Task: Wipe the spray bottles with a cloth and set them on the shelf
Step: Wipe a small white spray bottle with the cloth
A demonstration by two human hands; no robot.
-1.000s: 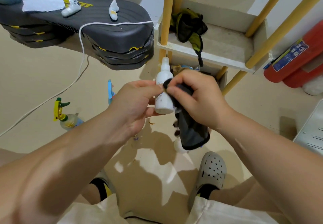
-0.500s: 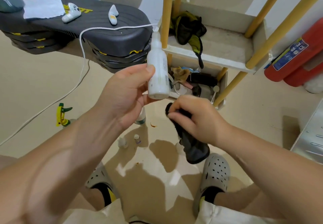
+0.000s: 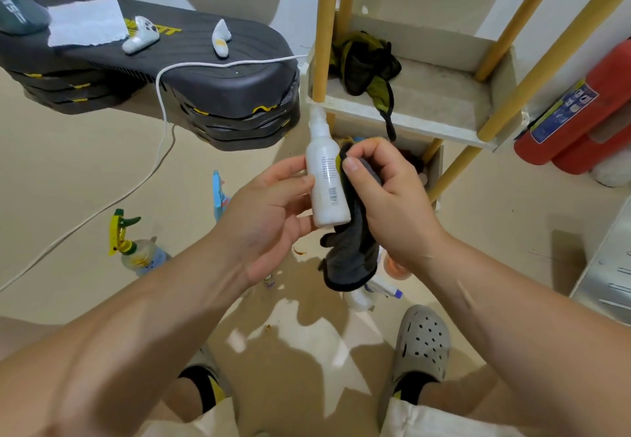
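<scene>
Bottle [image 3: 327, 177] upright at mid-scene, steadied for wiping | left hand [image 3: 269, 211] grips its left side, fingers curled | right hand [image 3: 386, 197] pinches cloth [image 3: 351, 249] against its right side, thumb on top | shelf [image 3: 440, 95] just beyond, within reach | other bottles on floor [image 3: 68, 170], apparently unwiped

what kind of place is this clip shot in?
Likely a storage corner, maybe of a home gym: stacked black step platforms, red fire extinguishers by the wall, and a pale shelf on yellow poles.
</scene>
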